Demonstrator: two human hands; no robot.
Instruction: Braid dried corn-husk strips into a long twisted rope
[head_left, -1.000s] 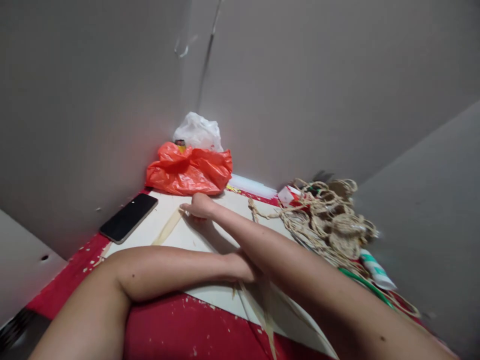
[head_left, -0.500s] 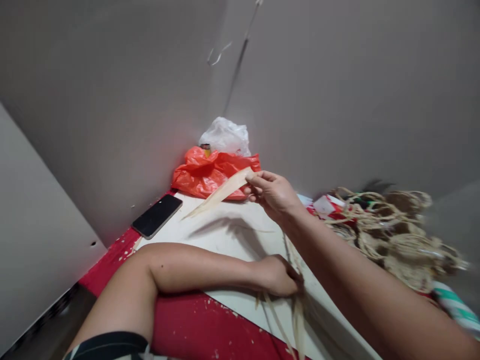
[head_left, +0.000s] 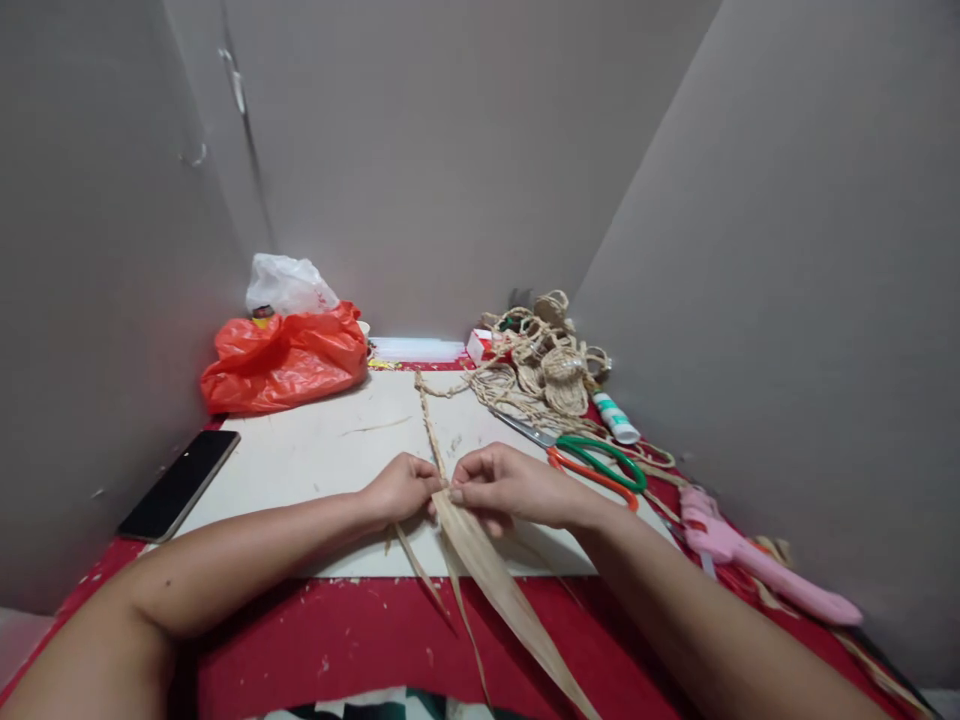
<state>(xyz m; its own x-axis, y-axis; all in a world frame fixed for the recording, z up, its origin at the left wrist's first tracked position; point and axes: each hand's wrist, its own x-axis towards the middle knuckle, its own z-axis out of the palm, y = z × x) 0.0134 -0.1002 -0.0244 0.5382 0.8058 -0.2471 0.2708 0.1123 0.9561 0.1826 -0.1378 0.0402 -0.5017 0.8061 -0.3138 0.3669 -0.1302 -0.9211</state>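
Observation:
My left hand [head_left: 403,487] and my right hand [head_left: 504,486] meet at the near middle of a white board [head_left: 315,450]. Both pinch pale dried leaf strips [head_left: 487,580] whose loose ends trail toward me over the red tabletop [head_left: 330,640]. From between the fingers a thin braided cord [head_left: 429,420] of the same fibre runs away across the board toward the far wall. Both hands have their fingers closed on the strips.
An orange plastic bag [head_left: 285,360] with a white bag [head_left: 289,285] behind it sits far left. A black phone [head_left: 180,483] lies at the left. A heap of braided cord [head_left: 544,360], green and orange scissors [head_left: 592,460], a tube [head_left: 619,418] and a pink glue gun [head_left: 750,560] lie on the right. Grey walls enclose the table.
My right hand has brought a leaf strip from the far side back to my left hand, and both hands now grip the strips together. The camera has swung right.

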